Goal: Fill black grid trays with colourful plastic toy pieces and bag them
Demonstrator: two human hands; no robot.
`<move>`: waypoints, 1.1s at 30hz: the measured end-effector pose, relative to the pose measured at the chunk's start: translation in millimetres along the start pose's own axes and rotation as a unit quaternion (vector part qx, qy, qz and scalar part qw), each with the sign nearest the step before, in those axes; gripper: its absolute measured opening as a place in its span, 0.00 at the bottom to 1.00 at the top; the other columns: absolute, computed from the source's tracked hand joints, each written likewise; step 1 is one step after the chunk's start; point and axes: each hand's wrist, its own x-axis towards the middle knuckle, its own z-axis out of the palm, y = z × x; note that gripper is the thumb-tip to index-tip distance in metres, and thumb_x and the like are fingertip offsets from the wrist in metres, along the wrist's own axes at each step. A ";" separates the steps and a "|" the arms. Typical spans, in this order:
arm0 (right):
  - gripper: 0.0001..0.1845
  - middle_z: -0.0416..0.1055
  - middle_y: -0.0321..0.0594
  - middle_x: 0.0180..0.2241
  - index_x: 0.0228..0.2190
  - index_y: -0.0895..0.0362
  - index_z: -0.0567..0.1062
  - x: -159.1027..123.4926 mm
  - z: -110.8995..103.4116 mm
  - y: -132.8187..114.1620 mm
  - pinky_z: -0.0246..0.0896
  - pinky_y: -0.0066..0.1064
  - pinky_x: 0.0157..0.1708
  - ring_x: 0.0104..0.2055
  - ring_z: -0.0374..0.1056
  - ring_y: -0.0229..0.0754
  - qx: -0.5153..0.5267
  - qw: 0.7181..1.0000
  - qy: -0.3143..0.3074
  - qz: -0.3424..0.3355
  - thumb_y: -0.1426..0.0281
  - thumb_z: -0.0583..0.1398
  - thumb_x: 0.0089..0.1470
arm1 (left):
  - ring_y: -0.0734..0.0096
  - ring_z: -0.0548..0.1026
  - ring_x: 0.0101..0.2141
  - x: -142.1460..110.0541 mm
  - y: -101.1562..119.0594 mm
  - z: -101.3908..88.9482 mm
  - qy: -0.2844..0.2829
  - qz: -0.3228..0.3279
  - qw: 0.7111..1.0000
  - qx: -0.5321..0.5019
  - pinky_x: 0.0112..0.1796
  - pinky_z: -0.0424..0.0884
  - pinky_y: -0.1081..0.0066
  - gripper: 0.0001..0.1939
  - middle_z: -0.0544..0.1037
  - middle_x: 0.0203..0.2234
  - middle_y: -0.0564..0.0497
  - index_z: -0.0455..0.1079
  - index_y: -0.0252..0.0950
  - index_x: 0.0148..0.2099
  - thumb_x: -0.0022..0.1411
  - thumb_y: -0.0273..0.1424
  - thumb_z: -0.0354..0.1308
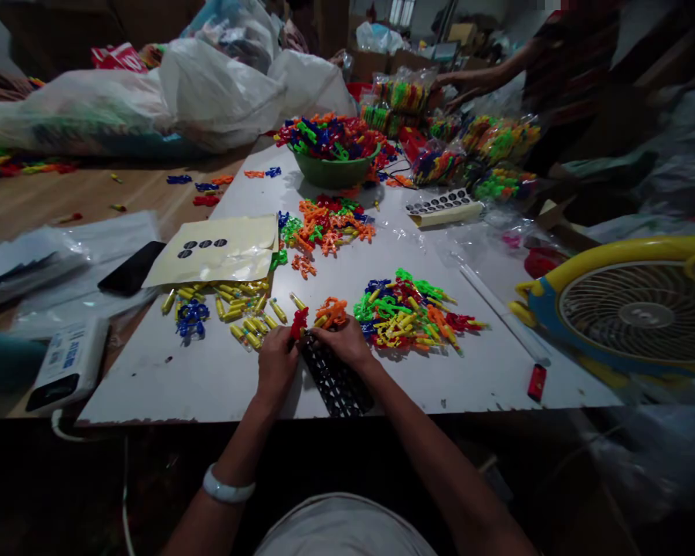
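Note:
My left hand point(276, 361) is closed, with a small red plastic toy piece point(299, 323) pinched upright at its fingertips. Close beside it, my right hand point(347, 341) has its fingers pressed together at the top end of a black patterned sheet point(337, 386); what they grip is hidden. An orange plastic piece point(331, 310) lies just beyond the right fingers. Several yellow bullet-shaped pieces point(244, 316) lie loose beyond the left hand, next to a blue piece point(193, 318). To the right of my right hand is a mixed pile of coloured pieces with yellow parts point(408, 313).
A green bowl point(333, 171) heaped with coloured pieces stands at the back, with a loose pile point(324, 222) before it. A sticker sheet point(214, 251) lies left. At right are a fan point(637, 309) and a red lighter point(537, 382). A co-worker's arm point(492, 76) reaches toward bagged pieces.

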 end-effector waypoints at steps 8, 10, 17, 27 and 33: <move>0.09 0.70 0.38 0.33 0.34 0.55 0.68 -4.0 25.0 -3.6 0.60 0.29 0.34 0.34 0.67 0.41 -0.221 0.972 0.057 -0.057 0.70 0.62 0.50 | 0.61 0.71 0.40 -1.9 -2.4 1.9 -0.001 0.000 1.000 -0.001 0.43 0.67 0.64 0.08 0.76 0.34 0.48 0.72 0.39 0.37 0.58 0.30 0.53; 0.09 0.70 0.40 0.37 0.36 0.56 0.68 -4.3 29.5 -6.5 0.60 0.30 0.35 0.36 0.67 0.42 -0.259 0.963 0.057 -0.053 0.70 0.61 0.53 | 0.61 0.72 0.39 -1.5 -3.5 1.0 -0.008 0.003 1.000 -0.008 0.42 0.67 0.64 0.08 0.76 0.34 0.48 0.73 0.38 0.37 0.58 0.30 0.53; 0.03 0.73 0.41 0.35 0.32 0.57 0.73 -7.0 -75.5 -12.3 0.58 0.31 0.37 0.37 0.67 0.41 -0.301 0.934 0.190 -0.022 0.72 0.59 0.57 | 0.60 0.72 0.38 3.6 -0.4 -2.7 -0.021 0.018 0.999 -0.019 0.41 0.69 0.63 0.12 0.76 0.33 0.47 0.72 0.37 0.37 0.61 0.38 0.52; 0.06 0.78 0.50 0.30 0.27 0.61 0.79 17.0 -174.0 2.0 0.54 0.30 0.30 0.33 0.71 0.45 -0.475 0.857 0.133 0.152 0.71 0.63 0.50 | 0.61 0.74 0.47 14.3 49.0 -62.0 0.163 0.035 0.986 0.001 0.51 0.69 0.61 0.17 0.77 0.44 0.45 0.72 0.35 0.50 0.62 0.31 0.49; 0.08 0.76 0.46 0.33 0.34 0.59 0.72 3.9 -133.0 -18.4 0.62 0.29 0.31 0.32 0.72 0.42 -0.234 0.946 0.209 0.082 0.71 0.59 0.49 | 0.61 0.77 0.44 65.4 80.4 -53.9 -0.137 0.079 0.986 -0.049 0.49 0.71 0.62 0.25 0.81 0.44 0.45 0.75 0.36 0.49 0.65 0.49 0.48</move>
